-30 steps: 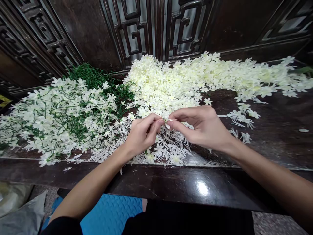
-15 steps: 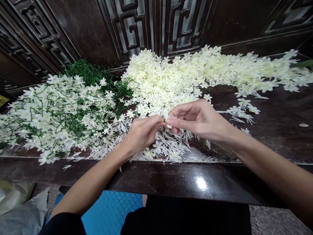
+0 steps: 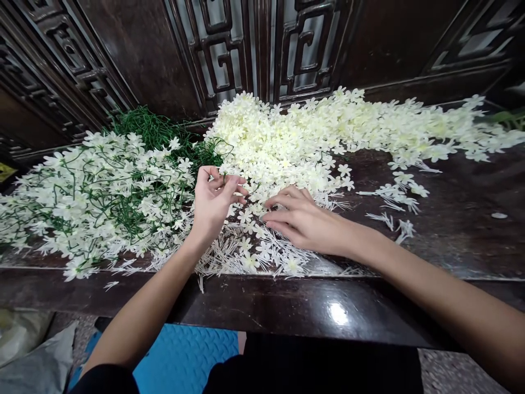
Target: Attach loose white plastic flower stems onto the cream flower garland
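My left hand (image 3: 216, 198) is raised over the middle of the bench, thumb and fingers pinched around a thin green plastic stem (image 3: 224, 178). To its right, my right hand (image 3: 298, 220) reaches palm down, its bent fingers apart, with the tips at the loose white artificial flowers (image 3: 247, 218). I cannot tell whether the fingertips touch a flower. Cut white stalks (image 3: 223, 254) lie scattered below both hands. Behind them rises a heap of cream-white flower heads (image 3: 283, 134).
White flowers on green stems (image 3: 98, 191) are piled at the left, with a tangle of bare green stems (image 3: 143, 128) behind. Small white clusters (image 3: 400, 191) lie at right on the dark wooden bench (image 3: 459, 219). A carved wooden panel (image 3: 262, 49) stands behind; a blue mat (image 3: 188, 355) is below.
My hands have come apart from their shared pinch on a small white flower. The left moved up and left with a green stem; the right dropped to the loose flowers. White stalks now lie further right.
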Action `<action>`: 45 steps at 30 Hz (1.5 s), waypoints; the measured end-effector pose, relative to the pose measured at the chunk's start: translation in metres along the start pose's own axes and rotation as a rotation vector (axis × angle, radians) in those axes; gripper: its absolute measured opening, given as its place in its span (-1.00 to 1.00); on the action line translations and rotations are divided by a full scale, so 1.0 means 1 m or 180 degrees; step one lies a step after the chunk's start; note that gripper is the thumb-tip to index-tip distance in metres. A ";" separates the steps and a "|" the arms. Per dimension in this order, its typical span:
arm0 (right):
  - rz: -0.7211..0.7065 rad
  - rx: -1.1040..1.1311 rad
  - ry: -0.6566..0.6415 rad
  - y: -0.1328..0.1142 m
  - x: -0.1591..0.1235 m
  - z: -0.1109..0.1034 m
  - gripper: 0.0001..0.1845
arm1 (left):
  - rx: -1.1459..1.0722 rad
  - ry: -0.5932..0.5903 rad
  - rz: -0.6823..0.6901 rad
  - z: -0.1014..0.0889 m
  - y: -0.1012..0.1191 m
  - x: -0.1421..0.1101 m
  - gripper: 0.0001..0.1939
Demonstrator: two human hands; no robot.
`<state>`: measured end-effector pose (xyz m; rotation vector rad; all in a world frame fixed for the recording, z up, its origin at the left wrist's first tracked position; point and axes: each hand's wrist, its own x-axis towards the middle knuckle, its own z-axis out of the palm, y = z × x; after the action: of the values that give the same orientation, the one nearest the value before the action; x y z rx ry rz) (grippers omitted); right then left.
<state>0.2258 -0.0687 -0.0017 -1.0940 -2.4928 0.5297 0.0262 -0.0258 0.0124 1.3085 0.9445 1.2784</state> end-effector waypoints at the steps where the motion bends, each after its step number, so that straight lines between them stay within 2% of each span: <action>1: -0.0024 -0.0176 -0.0053 -0.001 0.000 0.003 -0.69 | -0.0102 0.0024 -0.0062 0.000 0.000 0.001 -0.67; 4: -0.0073 -0.0393 -0.0080 0.000 -0.001 0.006 -0.67 | -0.0312 0.0053 -0.0135 0.000 0.002 0.001 -0.70; 6: -0.0085 -0.0348 0.0021 0.003 -0.001 0.005 -0.69 | -0.0180 0.0008 0.0059 0.000 0.004 -0.001 -0.76; 10: 0.0008 0.0087 0.0539 0.008 0.001 0.000 -0.76 | 0.0794 -0.0189 0.0760 0.001 0.005 -0.004 -0.92; 12: 0.0119 0.0586 0.0859 0.008 0.002 -0.004 -0.79 | 0.1197 -0.0374 0.0881 0.002 0.005 -0.006 -0.90; 14: 0.0287 0.1134 0.1039 0.007 0.003 -0.009 -0.82 | 0.1460 -0.0624 0.0851 0.003 0.006 -0.006 -0.89; 18: 0.0599 0.1823 0.0947 0.001 0.004 -0.017 -0.87 | 0.1647 -0.1110 0.0616 0.006 0.008 -0.008 -0.89; 23: 0.0853 0.2171 0.1067 -0.004 0.005 -0.016 -0.80 | 0.1415 -0.1230 0.0333 0.008 0.008 -0.010 -0.88; 26: 0.0887 0.1981 0.1212 -0.004 0.006 -0.012 -0.78 | 0.1302 -0.1178 0.0192 0.008 0.008 -0.010 -0.90; 29: 0.0745 0.1251 0.1293 -0.001 0.006 -0.007 -0.78 | 0.1236 -0.1033 0.0145 0.008 0.010 -0.010 -0.91; 33: 0.0438 -0.0003 0.0788 -0.001 0.003 0.000 -0.66 | 0.1180 -0.0602 0.0257 0.006 0.013 -0.008 -0.89; 36: 0.0326 -0.0478 0.0388 -0.002 0.001 0.004 -0.73 | 0.1179 -0.0465 0.0213 0.005 0.013 -0.006 -0.86; 40: 0.0288 -0.0524 0.0328 0.000 0.000 0.004 -0.79 | 0.1204 -0.0461 0.0133 0.004 0.011 -0.005 -0.86; 45: 0.0238 0.0065 0.0866 0.005 0.003 -0.008 -0.81 | 0.1215 -0.0525 0.0096 0.003 0.010 -0.004 -0.87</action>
<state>0.2308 -0.0618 0.0033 -1.1703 -2.2152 0.3962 0.0272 -0.0318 0.0220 1.7003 1.0880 1.0234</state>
